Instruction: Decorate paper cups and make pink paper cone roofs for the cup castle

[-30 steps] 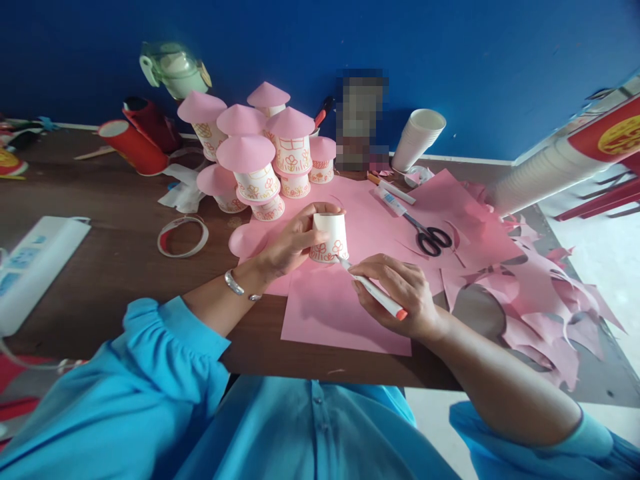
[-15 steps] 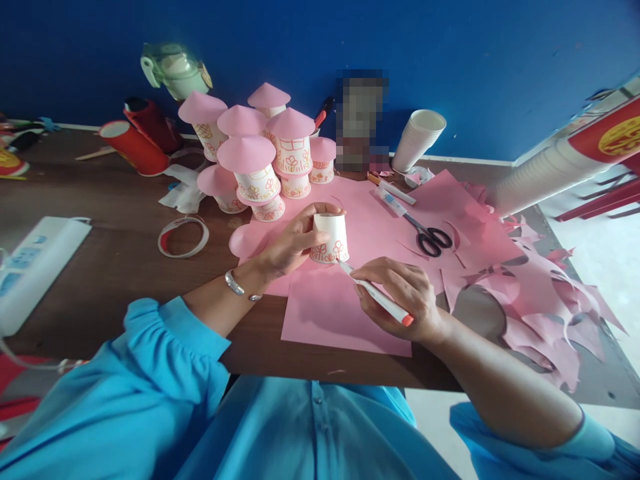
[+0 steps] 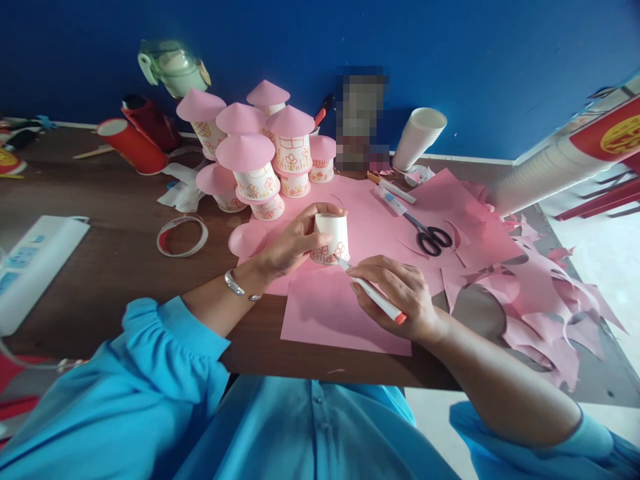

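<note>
White paper cup (image 3: 331, 238), upside down on the pink paper (image 3: 345, 313), sits gripped in the curled left hand (image 3: 290, 243). Closed around one white marker (image 3: 373, 295), the right hand (image 3: 397, 293) puts its tip at the cup's lower rim. One pair of scissors (image 3: 425, 235) lies beyond, near one stack of cups (image 3: 417, 138).

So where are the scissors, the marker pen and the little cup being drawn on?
scissors (image 3: 429, 237): head view, on the black handles.
marker pen (image 3: 376, 298): head view, mid-barrel, in the right hand.
paper cup (image 3: 332, 235): head view, on its white side wall.
</note>
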`<state>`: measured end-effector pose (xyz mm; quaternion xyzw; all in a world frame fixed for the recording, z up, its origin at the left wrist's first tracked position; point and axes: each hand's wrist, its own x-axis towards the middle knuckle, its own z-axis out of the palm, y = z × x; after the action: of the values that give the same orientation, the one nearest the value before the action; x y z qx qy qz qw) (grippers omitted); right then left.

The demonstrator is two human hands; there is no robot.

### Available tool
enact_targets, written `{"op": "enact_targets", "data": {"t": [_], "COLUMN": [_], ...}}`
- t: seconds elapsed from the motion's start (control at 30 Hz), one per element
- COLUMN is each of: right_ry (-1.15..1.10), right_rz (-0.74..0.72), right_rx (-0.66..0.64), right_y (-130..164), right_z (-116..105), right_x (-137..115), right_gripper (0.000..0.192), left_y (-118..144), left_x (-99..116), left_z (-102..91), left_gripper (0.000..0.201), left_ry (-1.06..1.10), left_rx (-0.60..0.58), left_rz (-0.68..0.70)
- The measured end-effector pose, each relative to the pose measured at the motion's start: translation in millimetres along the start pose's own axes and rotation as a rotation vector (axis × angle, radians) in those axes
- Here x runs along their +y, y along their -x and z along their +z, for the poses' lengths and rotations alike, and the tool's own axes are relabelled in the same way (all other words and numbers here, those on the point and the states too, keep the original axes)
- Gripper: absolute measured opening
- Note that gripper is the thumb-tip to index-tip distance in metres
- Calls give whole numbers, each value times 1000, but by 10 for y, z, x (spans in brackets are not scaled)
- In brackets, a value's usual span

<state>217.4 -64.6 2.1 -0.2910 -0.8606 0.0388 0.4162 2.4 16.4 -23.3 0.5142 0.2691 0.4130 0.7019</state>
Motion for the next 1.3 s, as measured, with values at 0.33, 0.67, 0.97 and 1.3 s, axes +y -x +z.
{"op": "enact_targets", "data": {"t": [0.33, 0.67, 0.97, 1.3], "right_ry": [-10, -31, -8, -18], "right_rz": [5, 22, 23, 27], "right_rx": [-21, -17, -6, -13], "right_y": [-6, -3, 9, 1], "right_z": [3, -7, 1, -11], "right_x": [6, 2, 13, 4], "right_gripper": [24, 27, 26, 24], "left_y": [-4, 1, 14, 14], "left_x": [-22, 5, 33, 40], "left_z": [-18, -1, 10, 19], "left_gripper": [48, 48, 48, 48], "left_ry": [24, 18, -22, -24], "left_rx": [-19, -8, -1, 7], "left_rz": [0, -8, -16, -18]}}
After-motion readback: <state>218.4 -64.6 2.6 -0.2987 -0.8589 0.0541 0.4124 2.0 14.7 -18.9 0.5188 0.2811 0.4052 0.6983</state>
